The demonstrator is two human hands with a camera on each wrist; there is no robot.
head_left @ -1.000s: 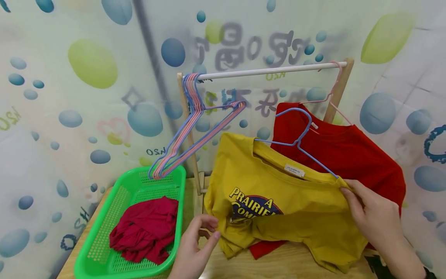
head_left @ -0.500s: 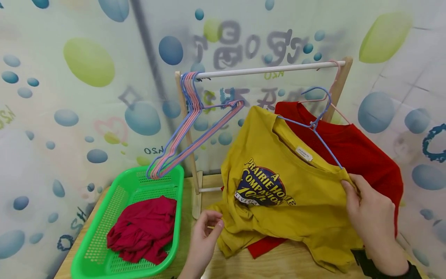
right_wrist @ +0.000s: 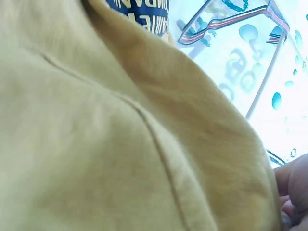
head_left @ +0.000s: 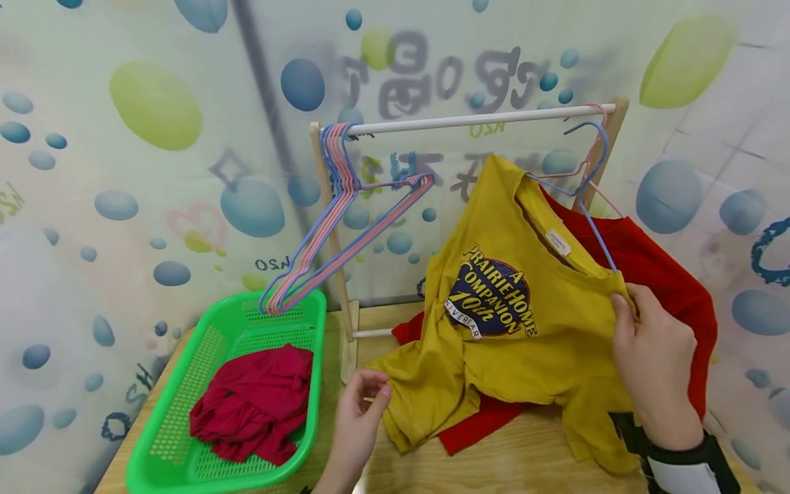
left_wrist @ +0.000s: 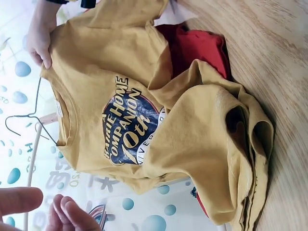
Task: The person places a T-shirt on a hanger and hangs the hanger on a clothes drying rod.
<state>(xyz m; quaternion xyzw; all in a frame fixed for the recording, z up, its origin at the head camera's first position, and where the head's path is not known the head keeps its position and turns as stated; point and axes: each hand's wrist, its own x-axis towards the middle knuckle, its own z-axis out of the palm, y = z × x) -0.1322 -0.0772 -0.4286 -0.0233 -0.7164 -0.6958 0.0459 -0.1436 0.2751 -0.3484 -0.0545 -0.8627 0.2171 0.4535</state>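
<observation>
A yellow T-shirt [head_left: 558, 302] with a dark printed emblem hangs on a blue hanger [head_left: 607, 145], its hook free in the air before the rack's right post. My right hand [head_left: 657, 357] pinches the shirt's shoulder at the hanger's end. Loosely bent, my left hand [head_left: 361, 412] is near the lower sleeve; the left wrist view shows its fingers [left_wrist: 72, 214] apart from the cloth. The shirt's lower part rests on the table. Yellow cloth [right_wrist: 159, 134] fills most of the right wrist view. Behind, a red shirt [head_left: 675, 295] hangs on a pink hanger [head_left: 607, 197], partly hidden.
A wooden rack with a white rod [head_left: 475, 123] stands at the back. Several blue and pink hangers [head_left: 345, 206] hang bunched at its left end. On the left, a green basket [head_left: 175, 384] holds a crumpled crimson garment [head_left: 256, 405].
My right hand has raised the yellow T-shirt and its hanger up and to the right, bringing the hook near the rod's right end. My left hand has barely moved.
</observation>
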